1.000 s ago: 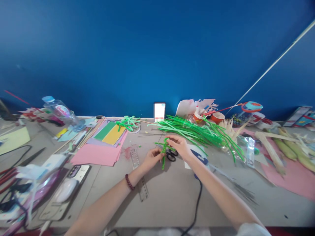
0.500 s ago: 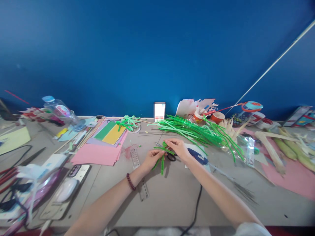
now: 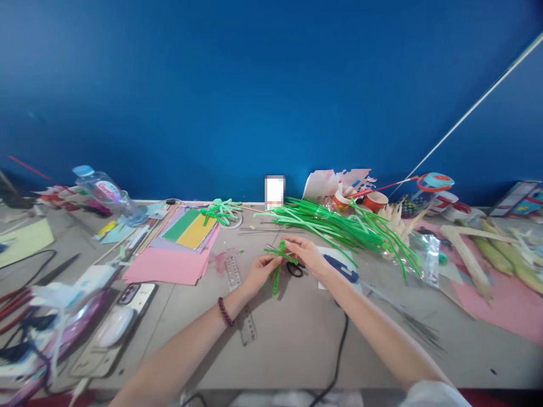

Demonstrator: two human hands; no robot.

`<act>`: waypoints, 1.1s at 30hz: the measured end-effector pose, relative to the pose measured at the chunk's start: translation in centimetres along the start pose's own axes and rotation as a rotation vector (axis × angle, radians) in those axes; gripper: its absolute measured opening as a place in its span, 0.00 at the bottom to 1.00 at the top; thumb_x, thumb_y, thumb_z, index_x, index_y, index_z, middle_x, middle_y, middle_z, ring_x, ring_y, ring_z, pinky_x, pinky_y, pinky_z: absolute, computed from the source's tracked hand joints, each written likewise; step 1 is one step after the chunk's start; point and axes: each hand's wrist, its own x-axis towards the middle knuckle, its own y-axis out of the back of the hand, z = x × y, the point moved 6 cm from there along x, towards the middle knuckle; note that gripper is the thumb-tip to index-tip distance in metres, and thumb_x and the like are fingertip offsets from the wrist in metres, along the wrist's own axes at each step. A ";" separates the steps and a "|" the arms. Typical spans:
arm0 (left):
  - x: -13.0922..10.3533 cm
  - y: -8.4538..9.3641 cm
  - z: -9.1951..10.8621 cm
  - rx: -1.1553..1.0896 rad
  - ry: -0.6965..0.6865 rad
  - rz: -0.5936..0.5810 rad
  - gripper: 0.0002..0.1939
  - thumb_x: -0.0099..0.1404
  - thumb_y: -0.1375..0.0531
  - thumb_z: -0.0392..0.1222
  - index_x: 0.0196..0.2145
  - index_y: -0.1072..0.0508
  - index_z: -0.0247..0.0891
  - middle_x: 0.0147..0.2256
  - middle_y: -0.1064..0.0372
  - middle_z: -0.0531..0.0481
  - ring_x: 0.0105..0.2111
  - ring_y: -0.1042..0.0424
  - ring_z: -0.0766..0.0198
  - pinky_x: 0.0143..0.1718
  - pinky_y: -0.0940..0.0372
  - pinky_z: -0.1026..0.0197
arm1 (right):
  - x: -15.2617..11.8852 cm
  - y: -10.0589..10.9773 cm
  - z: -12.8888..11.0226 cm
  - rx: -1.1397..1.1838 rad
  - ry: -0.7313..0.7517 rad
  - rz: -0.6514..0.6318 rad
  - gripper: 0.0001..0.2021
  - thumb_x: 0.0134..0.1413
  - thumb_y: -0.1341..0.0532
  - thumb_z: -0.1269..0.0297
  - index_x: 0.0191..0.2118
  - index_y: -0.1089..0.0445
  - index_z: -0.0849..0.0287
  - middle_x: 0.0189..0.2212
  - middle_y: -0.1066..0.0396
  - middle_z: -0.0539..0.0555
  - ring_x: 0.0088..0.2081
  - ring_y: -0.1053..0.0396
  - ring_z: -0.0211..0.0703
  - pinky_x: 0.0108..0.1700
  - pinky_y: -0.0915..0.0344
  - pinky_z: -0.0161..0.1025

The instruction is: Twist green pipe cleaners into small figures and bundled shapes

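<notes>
Between my hands is a small figure of bent green pipe cleaners [image 3: 276, 282], its strands sticking out several ways. My left hand [image 3: 263, 272], below a dark red bead bracelet [image 3: 225, 312], pinches it from the left near its middle. From the right, the fingers of my right hand [image 3: 306, 254] close on its upper end. Scissors with black handles [image 3: 296, 270] lie on the table just behind and below the figure, their blades partly hidden. A clear ruler [image 3: 241, 299] runs beneath my left wrist.
Green pipe cleaners [image 3: 339, 226] lie piled behind my right hand. A blue glue gun [image 3: 341, 268] rests on white paper right of it, with a black cable [image 3: 339, 362]. Coloured sheets [image 3: 169, 267], a phone [image 3: 91, 356] and a plastic bottle [image 3: 104, 189] are leftward; corn husks [image 3: 470, 260] rightward.
The pipe-cleaner figure has turned slightly in my fingers, and its hanging strand has shifted a little left. More of the scissors' handles shows. Both hands keep their hold.
</notes>
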 end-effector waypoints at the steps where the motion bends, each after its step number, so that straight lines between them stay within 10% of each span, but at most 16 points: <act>1: 0.0 0.1 0.1 0.004 -0.008 0.005 0.25 0.48 0.36 0.60 0.26 0.23 0.32 0.15 0.39 0.54 0.16 0.46 0.73 0.19 0.52 0.66 | -0.1 -0.2 0.0 -0.006 -0.001 -0.015 0.22 0.38 0.31 0.54 0.41 0.27 0.60 0.30 0.25 0.52 0.29 0.29 0.38 0.34 0.33 0.35; 13: -0.8 0.2 2.6 0.217 -0.302 0.110 0.16 0.54 0.37 0.53 0.26 0.22 0.36 0.28 0.26 0.45 0.30 0.32 0.60 0.34 0.38 0.59 | -0.6 -0.6 -0.8 -0.098 0.031 -0.061 0.20 0.35 0.30 0.58 0.38 0.25 0.58 0.31 0.24 0.52 0.33 0.28 0.41 0.40 0.33 0.39; 33: -3.0 1.2 3.6 0.571 -0.844 0.287 0.11 0.65 0.49 0.41 0.40 0.29 0.39 0.36 0.28 0.44 0.40 0.32 0.56 0.45 0.41 0.50 | -4.8 -4.2 -6.3 -0.513 0.617 -0.244 0.10 0.52 0.37 0.61 0.42 0.24 0.50 0.39 0.25 0.55 0.47 0.33 0.47 0.52 0.37 0.47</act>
